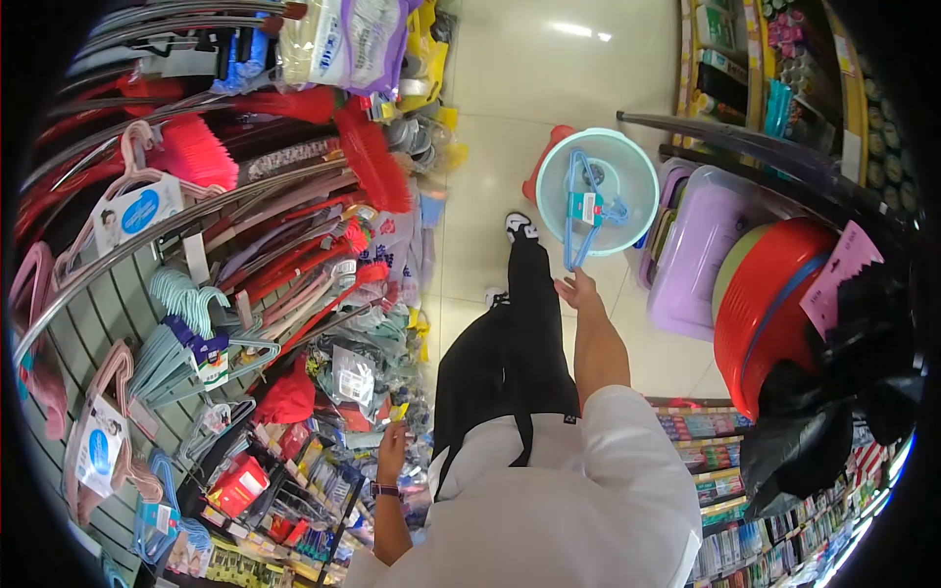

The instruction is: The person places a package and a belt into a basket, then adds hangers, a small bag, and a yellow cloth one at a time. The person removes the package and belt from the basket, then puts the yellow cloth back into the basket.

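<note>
Blue hangers (pixel 580 240) with a white and teal label lie in and over a light blue basin (pixel 632 162) on the floor. At the near end of the hangers is my right hand (pixel 576 289), its fingers apart; whether it touches them is hard to tell. My left hand (pixel 392 446), with a band on the wrist, hangs beside the left shelf with its fingers curled; anything inside it is too small to make out.
Racks of hangers (pixel 186 294) and red brushes (pixel 377 162) line the left side. Purple tubs (pixel 691 255) and red basins (pixel 760 314) stand at right, near black bags (pixel 799 431). Tiled floor (pixel 529 73) runs between the shelves.
</note>
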A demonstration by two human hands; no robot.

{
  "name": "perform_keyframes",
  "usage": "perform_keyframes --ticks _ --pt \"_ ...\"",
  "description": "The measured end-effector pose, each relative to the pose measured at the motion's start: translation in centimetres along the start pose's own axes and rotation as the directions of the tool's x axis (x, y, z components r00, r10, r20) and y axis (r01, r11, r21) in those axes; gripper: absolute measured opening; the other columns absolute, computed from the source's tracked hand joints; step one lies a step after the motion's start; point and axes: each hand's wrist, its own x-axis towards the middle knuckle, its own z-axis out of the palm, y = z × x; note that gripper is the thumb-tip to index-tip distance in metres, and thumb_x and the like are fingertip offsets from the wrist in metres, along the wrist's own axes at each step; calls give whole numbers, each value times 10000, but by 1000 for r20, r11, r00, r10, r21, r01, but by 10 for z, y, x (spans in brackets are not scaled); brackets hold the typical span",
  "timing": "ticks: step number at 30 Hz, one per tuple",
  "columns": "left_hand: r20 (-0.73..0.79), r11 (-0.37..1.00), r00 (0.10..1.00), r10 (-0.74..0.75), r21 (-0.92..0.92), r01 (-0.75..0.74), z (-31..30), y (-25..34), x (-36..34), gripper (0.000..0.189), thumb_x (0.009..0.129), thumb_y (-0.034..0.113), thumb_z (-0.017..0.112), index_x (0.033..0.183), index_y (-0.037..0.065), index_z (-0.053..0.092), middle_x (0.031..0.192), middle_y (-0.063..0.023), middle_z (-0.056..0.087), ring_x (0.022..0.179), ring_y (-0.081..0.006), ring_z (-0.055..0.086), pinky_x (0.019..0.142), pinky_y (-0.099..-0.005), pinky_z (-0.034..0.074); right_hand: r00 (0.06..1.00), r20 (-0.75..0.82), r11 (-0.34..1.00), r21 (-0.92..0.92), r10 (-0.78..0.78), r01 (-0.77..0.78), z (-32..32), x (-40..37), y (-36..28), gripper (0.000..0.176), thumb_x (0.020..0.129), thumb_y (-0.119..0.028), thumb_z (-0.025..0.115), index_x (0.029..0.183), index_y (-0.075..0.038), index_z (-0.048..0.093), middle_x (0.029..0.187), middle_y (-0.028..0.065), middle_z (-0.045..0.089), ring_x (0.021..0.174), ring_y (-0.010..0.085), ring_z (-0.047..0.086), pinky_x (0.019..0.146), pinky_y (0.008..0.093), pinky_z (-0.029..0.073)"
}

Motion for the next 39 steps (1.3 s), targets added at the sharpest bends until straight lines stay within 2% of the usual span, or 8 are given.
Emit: perform_keyframes --ticks 5,15,19,25,31,34,36,39 --pt "80 999 996 -32 33 29 5 12 2 342 950 269 422 1210 48 449 1067 -87 591 863 -168 610 752 -282 474 980 127 912 364 150 -187 -4 38 1 264 925 -238 454 1077 -22 443 981 125 607 960 277 602 808 400 495" --pt "47 979 979 198 -51 -195 47 67 12 337 937 172 439 1244 41 388 1023 -94 594 835 -161 607 734 -266 475 955 291 957 256 59 -137 -15 -13 -58 197 905 -177 363 998 -44 476 916 115 620 839 239 635 686 363 480" --pt "32 960 959 281 -19 -281 52 98 14 399 910 123 468 1274 34 332 1055 -131 573 838 -197 626 728 -295 491 989 144 1000 6 -13 12 -2 -92 -74 152 875 -108 392 981 -35 473 794 95 590 650 197 592 571 319 463" --pt "-164 871 875 456 -118 -476 52 164 -1 638 877 102 514 1379 40 124 1116 -155 532 838 -215 622 725 -305 497 875 463 806 -460 -140 373 27 -221 -79 117 907 -123 430 1000 -55 451 809 86 552 603 142 504 516 244 403" --pt "-407 757 752 519 -190 -625 32 172 -13 732 883 152 521 1395 35 11 1174 -198 487 847 -250 628 712 -326 512 641 739 444 -654 207 612 109 -328 -36 130 936 -198 453 951 -72 480 734 79 568 567 139 492 551 250 407" --pt "-600 500 744 295 -567 -655 11 160 -27 659 947 273 430 1399 54 4 1206 -177 464 930 -240 591 784 -342 493 576 729 365 -684 370 631 141 -362 13 120 940 -189 450 933 -73 483 739 78 572 588 129 493 571 248 402" --pt "-729 -97 667 156 -683 -724 -14 152 -51 608 964 384 322 1404 93 21 1232 -178 432 1018 -293 559 857 -393 466 532 663 76 -660 527 747 163 -391 43 112 942 -176 441 934 -72 482 735 78 570 595 128 491 584 246 402" --pt "-816 -201 575 56 -574 -794 -39 127 -84 526 961 399 317 1364 113 136 1237 -180 412 1065 -326 536 862 -408 465 412 592 -26 -551 693 834 185 -391 88 115 941 -161 434 937 -56 479 762 80 588 614 121 497 605 253 408"
